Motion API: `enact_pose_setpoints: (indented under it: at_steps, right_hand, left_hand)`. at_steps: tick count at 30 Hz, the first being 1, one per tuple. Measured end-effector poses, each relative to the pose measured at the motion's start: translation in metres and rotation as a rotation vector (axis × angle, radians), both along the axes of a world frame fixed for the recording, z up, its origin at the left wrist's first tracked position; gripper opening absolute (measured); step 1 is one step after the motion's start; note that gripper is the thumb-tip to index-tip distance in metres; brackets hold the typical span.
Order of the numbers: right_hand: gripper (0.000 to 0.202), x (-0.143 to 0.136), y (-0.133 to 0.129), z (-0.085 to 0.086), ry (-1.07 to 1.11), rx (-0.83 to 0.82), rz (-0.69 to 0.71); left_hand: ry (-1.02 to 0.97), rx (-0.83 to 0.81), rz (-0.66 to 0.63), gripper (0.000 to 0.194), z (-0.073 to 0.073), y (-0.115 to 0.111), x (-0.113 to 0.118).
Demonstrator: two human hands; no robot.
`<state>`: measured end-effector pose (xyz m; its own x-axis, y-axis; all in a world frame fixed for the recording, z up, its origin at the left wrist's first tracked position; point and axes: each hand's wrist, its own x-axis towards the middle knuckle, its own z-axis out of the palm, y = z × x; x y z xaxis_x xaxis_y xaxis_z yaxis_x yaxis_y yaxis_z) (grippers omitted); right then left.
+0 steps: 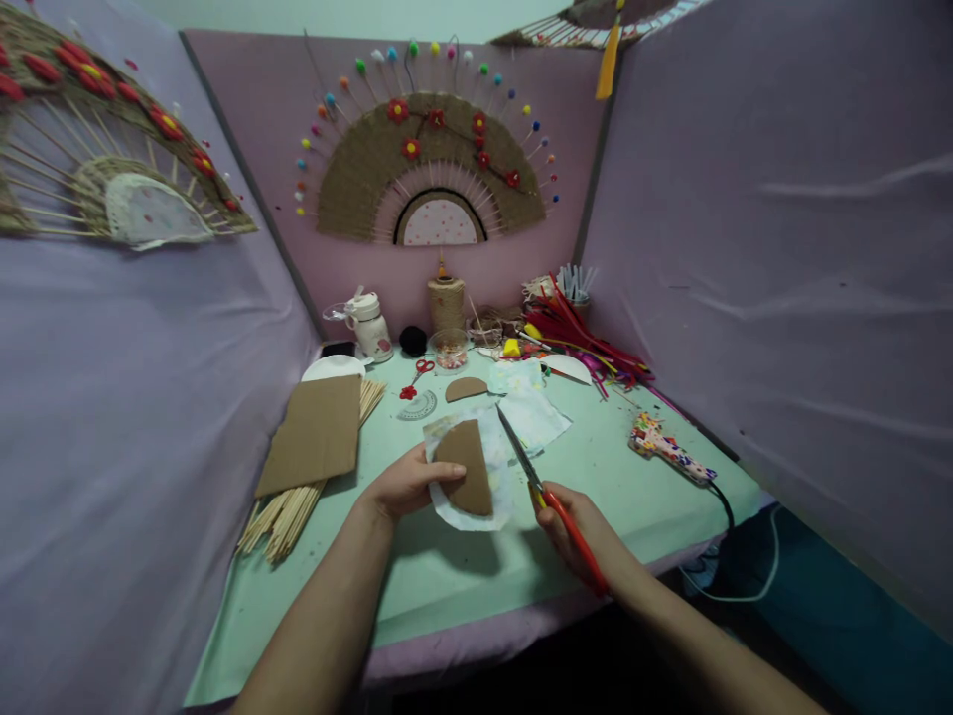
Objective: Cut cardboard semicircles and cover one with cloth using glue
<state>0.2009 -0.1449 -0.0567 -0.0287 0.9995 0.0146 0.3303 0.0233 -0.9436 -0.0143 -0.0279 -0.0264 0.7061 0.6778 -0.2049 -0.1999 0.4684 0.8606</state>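
My left hand [417, 480] pinches a brown cardboard half-circle [471, 492] lying on a pale, light-patterned cloth piece [439, 508]; its thumb rests on the cardboard. The cloth shows all around the half-circle as a border. In my right hand [577, 526] are red-handled scissors [532, 472], their blades pointing up and to the left, just right of the cloth and not cutting it. Another pale cloth [537, 422] lies on the table behind the blades. A second cardboard half-circle [467, 388] is farther back.
Cardboard sheet [317, 432] over wooden sticks [279, 521] at left. Glue gun [670, 452] with cable at right. Small scissors [423, 367], protractor [417, 405], twine spool [447, 303], white bottle [370, 328] and red pipe cleaners [570, 328] stand or lie farther back. Decorated fan [357, 169] on the back wall.
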Motion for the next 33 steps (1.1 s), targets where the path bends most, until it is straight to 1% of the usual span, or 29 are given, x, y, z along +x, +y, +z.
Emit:
enact_pose_setpoints:
  at_steps: [5,11,15,18,22,25,27,30,33]
  right_hand:
    - [0.051,0.004,-0.002,0.000,0.042,-0.018,0.100]
    - [0.053,0.004,-0.004,0.003,0.041,-0.032,0.105]
    - [0.054,0.003,-0.007,0.009,0.041,-0.027,0.093]
    - [0.053,0.004,-0.007,0.010,0.020,-0.020,0.072]
    - [0.049,0.005,-0.006,0.007,-0.014,-0.032,0.012]
    - [0.048,0.009,-0.004,0.004,-0.019,-0.038,-0.037]
    - [0.048,0.014,-0.002,0.004,-0.007,-0.030,-0.045]
    - [0.050,0.023,0.000,0.005,-0.001,-0.018,-0.010]
    - [0.050,0.031,0.000,0.007,-0.007,-0.020,-0.045]
  left_hand:
    - [0.020,-0.002,-0.037,0.045,-0.001,0.001,-0.003]
    - [0.021,0.009,-0.105,0.045,-0.005,0.002,-0.006]
    - [0.027,0.020,-0.125,0.047,-0.004,0.002,-0.006]
    - [0.041,0.019,-0.117,0.048,-0.001,0.001,-0.005]
    - [0.055,0.016,-0.113,0.044,0.002,0.000,-0.004]
    - [0.050,0.012,-0.111,0.045,0.001,0.000,-0.004]
    - [0.051,0.002,-0.105,0.045,0.000,0.000,-0.004]
    - [0.063,-0.039,-0.064,0.041,-0.001,0.001,0.000]
    - [0.088,-0.070,-0.019,0.034,-0.001,0.002,0.004]
